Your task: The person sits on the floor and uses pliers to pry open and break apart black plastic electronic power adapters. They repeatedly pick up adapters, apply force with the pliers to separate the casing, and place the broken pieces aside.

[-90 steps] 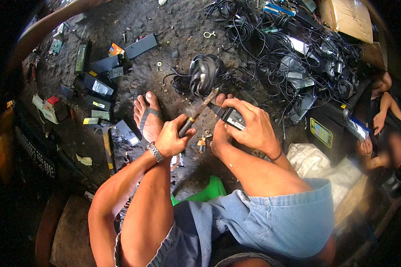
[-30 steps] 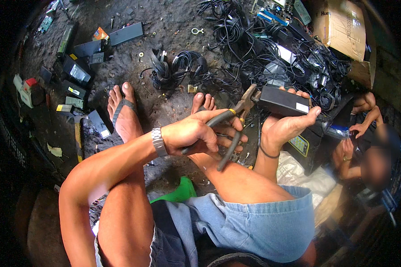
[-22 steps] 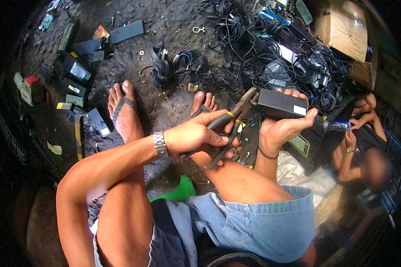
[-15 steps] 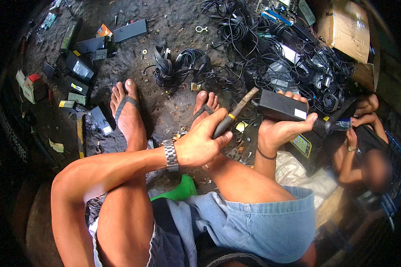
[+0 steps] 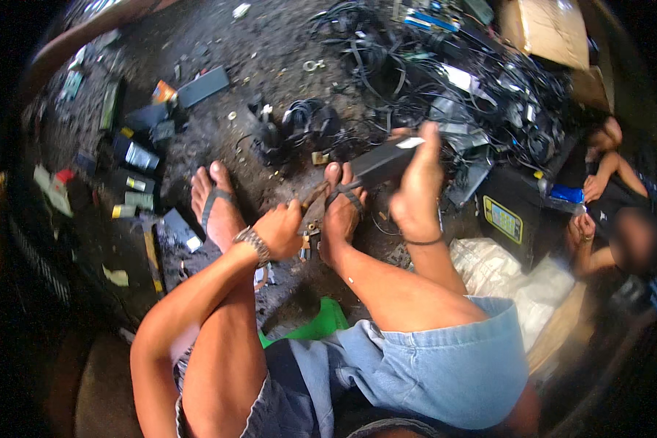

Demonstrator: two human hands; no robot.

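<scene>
My left hand, with a metal watch on its wrist, is closed round a flat-bladed hand tool that looks like a chisel. Its handle is hidden in my fist and its worn blade points up and right. In my right hand is a black box-shaped power adapter with a white label, held tilted over my right foot. The blade tip lies close to the adapter's lower end; blur hides whether they touch. A dark band circles my right wrist.
Tangled black cables heap at the far right, near a cardboard box. Several adapters and a yellow-and-black handle lie at left. A white sack is at right. Another person's hands hold a blue item.
My left hand has drawn back left and down with the chisel. My right hand has turned and moved left, tilting the adapter. The view has shifted slightly.
</scene>
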